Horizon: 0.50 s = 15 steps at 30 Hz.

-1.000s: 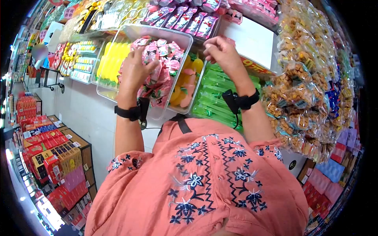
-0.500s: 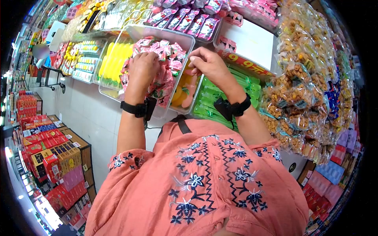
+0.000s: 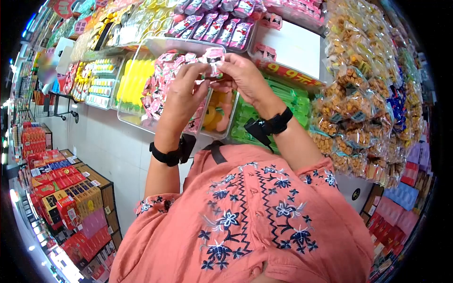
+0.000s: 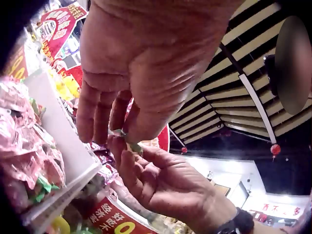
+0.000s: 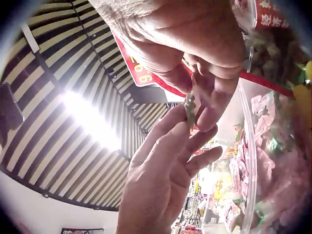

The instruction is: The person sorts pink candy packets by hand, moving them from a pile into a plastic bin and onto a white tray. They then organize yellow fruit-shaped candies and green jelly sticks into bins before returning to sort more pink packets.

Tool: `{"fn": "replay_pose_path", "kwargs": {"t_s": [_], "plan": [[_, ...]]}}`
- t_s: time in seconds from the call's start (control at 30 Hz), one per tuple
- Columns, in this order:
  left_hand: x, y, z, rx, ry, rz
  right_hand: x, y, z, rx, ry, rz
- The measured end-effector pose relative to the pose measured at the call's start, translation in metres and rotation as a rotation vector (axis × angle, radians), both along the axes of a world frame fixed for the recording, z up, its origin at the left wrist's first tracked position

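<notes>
A small pink wrapped packet (image 3: 215,56) is held up between both hands over the clear bin's right side. My left hand (image 3: 181,94) pinches its left edge, while my right hand (image 3: 245,79) grips the other side with thumb and fingers. From the right wrist, the packet (image 5: 191,105) shows edge-on with a green and white strip, fingertips of both hands meeting around it. The left wrist view shows only a green corner of the wrapper (image 4: 136,147). Below and left of the hands, many similar pink packets (image 3: 158,85) fill the clear plastic bin (image 3: 137,123).
To the right lie green packs (image 3: 288,101) and hanging bags of brown snacks (image 3: 354,108). A white box (image 3: 292,47) and purple packets (image 3: 222,28) stand behind. Yellow sweets (image 3: 139,82) sit at the left; red boxes (image 3: 45,174) line a lower-left shelf.
The left hand dipped into the pink packets, then moved right. The right hand came left to meet it, and a pink packet is now up between both hands.
</notes>
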<state>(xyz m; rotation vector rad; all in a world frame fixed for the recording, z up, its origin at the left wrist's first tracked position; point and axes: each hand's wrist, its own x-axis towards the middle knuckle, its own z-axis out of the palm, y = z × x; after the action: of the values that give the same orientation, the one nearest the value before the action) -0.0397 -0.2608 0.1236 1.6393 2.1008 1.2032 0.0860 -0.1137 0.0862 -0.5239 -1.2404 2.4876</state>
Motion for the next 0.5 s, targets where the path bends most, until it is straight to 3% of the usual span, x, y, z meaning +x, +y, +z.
{"fn": "replay_pose_path", "kwargs": {"t_s": [0.07, 0.1, 0.2, 0.5], "plan": [[0.007, 0.004, -0.006, 0.013, -0.253, 0.079, 0.006, 0.004, -0.003, 0.021, 0.015, -0.03], [0.005, 0.006, -0.006, 0.017, -0.248, 0.094, 0.009, 0.007, -0.004, 0.02, 0.025, -0.033], [0.008, 0.011, 0.003, -0.191, -0.588, 0.103, 0.014, 0.007, -0.001, 0.054, 0.057, -0.098], [0.024, 0.033, -0.01, -0.203, -0.694, 0.005, 0.036, 0.011, -0.004, 0.196, -0.036, -0.184]]}}
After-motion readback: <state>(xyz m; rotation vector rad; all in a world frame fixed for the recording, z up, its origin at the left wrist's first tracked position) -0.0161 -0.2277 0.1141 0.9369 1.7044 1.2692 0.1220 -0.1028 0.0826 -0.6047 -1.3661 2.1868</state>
